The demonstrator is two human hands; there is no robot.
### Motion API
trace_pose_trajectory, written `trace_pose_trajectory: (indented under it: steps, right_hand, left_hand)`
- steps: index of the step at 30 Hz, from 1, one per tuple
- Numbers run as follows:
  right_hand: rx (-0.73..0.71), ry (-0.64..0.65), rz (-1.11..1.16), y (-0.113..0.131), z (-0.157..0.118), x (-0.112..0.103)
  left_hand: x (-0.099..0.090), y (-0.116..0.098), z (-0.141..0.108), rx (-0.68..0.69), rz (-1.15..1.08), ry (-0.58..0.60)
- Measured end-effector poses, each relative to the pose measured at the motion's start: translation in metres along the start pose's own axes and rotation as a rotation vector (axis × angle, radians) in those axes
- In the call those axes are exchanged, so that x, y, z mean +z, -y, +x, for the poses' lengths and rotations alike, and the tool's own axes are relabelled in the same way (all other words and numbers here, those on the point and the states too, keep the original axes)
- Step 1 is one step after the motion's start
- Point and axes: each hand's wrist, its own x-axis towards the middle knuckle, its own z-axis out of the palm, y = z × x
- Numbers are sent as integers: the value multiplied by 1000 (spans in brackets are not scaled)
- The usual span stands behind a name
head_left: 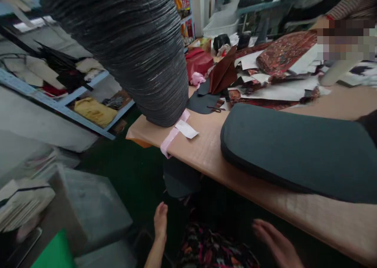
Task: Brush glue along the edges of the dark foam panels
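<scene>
My left hand (160,217) is below the table edge at the lower middle, holding nothing, its fingers loosely extended. My right hand (272,238) hangs lower right, just off the table's front edge, slightly blurred, with nothing in it and its fingers stretched out. Nearest to it on the table (203,158) lies a flat stack of dark grey panels (294,150) with rounded corners. A tall leaning pile of thin dark layered pieces (132,56) rises at the table's left end. At its foot, a white paper slip (187,129) lies over a pink strip (169,141).
Behind, the table carries patterned fabric (288,52), white sheets, and brown and red pieces (198,66). A person's striped sleeve (350,5) reaches in at upper right. Left are a blue shelf frame (82,89) and grey boxes (94,205). A dark seat (181,177) stands under the table edge.
</scene>
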Motion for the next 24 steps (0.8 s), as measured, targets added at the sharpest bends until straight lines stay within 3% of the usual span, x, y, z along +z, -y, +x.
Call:
trace_pose_trajectory:
  steps: [4, 7, 11, 16, 24]
  right_hand:
    - [-35, 193, -12, 2, 39, 91]
    - [-30, 175, -63, -5, 80, 151]
    - [39, 85, -96, -28, 127, 210]
    - [97, -15, -76, -60, 159, 253]
    - [199, -143, 72, -102, 172, 282]
  left_hand:
    - [17, 1, 43, -24, 107, 60]
    - [31, -3, 77, -65, 214, 88]
    - [48, -6, 114, -113, 351, 101]
    - [67, -2, 148, -74, 458, 146]
    - [84, 12, 167, 29, 553, 190]
